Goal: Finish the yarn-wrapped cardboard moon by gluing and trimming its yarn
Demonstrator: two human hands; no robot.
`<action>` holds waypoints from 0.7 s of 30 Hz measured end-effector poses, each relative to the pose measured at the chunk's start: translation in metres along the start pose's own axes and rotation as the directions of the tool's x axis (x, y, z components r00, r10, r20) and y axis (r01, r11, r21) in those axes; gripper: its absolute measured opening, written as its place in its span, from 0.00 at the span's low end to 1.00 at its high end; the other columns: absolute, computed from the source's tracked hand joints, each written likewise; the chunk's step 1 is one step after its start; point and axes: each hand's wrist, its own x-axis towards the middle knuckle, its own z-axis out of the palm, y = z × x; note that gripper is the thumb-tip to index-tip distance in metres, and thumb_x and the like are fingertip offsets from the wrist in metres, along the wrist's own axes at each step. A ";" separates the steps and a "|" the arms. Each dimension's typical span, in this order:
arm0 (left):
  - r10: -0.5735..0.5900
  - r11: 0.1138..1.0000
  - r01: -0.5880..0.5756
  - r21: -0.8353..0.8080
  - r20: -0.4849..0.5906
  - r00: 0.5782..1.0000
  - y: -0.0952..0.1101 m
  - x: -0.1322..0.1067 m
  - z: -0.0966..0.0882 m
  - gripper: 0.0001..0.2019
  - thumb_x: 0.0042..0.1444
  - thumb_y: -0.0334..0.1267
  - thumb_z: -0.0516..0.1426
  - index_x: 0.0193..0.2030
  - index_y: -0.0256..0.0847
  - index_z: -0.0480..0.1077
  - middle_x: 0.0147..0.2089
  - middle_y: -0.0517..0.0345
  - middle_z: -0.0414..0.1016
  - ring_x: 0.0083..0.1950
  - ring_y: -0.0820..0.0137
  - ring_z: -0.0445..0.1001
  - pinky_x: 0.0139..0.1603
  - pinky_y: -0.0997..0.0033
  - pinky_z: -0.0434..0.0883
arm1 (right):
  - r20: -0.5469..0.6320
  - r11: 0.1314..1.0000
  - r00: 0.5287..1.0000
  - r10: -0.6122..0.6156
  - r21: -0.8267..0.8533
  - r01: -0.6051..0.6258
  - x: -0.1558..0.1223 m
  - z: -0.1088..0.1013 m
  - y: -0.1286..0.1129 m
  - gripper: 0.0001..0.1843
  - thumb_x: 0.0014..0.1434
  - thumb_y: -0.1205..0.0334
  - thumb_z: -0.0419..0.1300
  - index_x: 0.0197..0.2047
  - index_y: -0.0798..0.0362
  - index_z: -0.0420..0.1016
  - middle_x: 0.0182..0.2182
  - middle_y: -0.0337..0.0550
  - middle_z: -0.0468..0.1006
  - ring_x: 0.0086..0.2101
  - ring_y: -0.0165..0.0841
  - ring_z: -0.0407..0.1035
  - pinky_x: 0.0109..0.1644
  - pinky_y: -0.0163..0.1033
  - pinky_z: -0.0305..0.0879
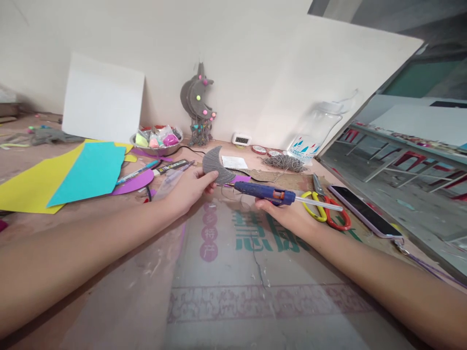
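Observation:
My left hand [195, 186] pinches the lower part of a grey, yarn-wrapped crescent moon [212, 164], which stands upright above the table. A blue hot glue gun [251, 190] lies in my right hand [282, 210], its fingers partly hidden behind the gun. The nozzle points left, close to the moon's lower edge; I cannot tell whether they touch. Out of the gun's back end sticks a clear glue stick [321, 203]. Below both hands a translucent printed plastic sheet [219, 301] covers the table.
Scissors [324, 206] and a phone [365, 209] lie at right. Grey yarn [286, 163] sits near a plastic bottle [314, 131]. Behind stand a finished-looking moon hanging [199, 99], a timer [242, 139] and a bowl [156, 141]. Yellow felt [32, 184] and blue felt [89, 172] lie left.

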 end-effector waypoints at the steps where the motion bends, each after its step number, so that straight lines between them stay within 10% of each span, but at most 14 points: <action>1: -0.004 1.000 0.004 0.002 -0.005 1.000 0.000 0.000 0.000 0.12 0.52 0.43 0.55 0.23 0.38 0.65 0.22 0.61 0.67 0.23 0.77 0.64 0.26 0.77 0.62 | -0.008 1.000 1.000 0.007 -0.006 -0.007 0.000 0.000 0.001 0.14 0.45 0.49 0.61 0.28 0.51 0.66 0.26 0.41 0.75 0.30 0.34 0.69 0.38 0.41 0.68; 21: -0.042 0.998 0.043 -0.055 0.018 0.999 0.001 -0.001 0.001 0.11 0.50 0.43 0.56 0.24 0.40 0.66 0.23 0.61 0.68 0.23 0.75 0.66 0.26 0.76 0.63 | 0.035 0.997 0.998 -0.048 -0.059 0.050 0.002 0.004 0.007 0.14 0.48 0.47 0.61 0.30 0.49 0.69 0.27 0.39 0.77 0.33 0.39 0.72 0.35 0.40 0.69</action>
